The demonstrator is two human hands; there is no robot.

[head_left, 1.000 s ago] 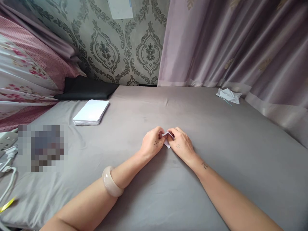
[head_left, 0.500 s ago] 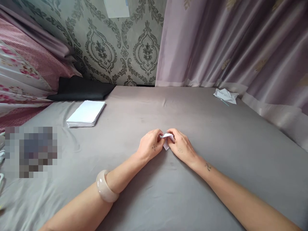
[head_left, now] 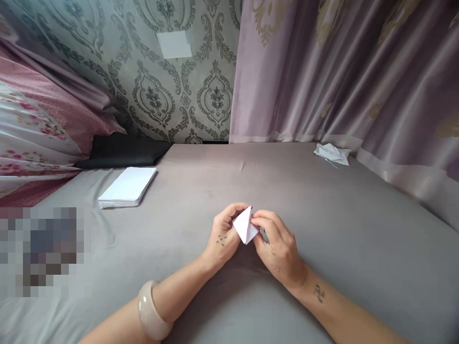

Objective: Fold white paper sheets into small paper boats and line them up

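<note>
A small folded white paper [head_left: 244,224] is held between my two hands, with a diamond-like face and a raised crease turned toward me. My left hand [head_left: 224,234] grips its left side, fingers curled behind the paper and the thumb low. On the other side, my right hand [head_left: 279,246] pinches the right flap between thumb and fingers. Parts of the fingertips behind the paper are hidden. A pale bangle [head_left: 152,310] sits on my left forearm.
A stack of white paper [head_left: 128,186] lies at the left on the grey sheet [head_left: 201,181]. Behind it is a black cloth [head_left: 125,150]. Folded white papers [head_left: 333,153] and a thin bluish stick [head_left: 332,163] rest at the far right, near the curtain [head_left: 287,71]. A blurred patch covers the left edge.
The folded paper has been turned up, so its broad diamond face now shows. My right hand has shifted its fingers to the right flap. The camera view has tilted up slightly.
</note>
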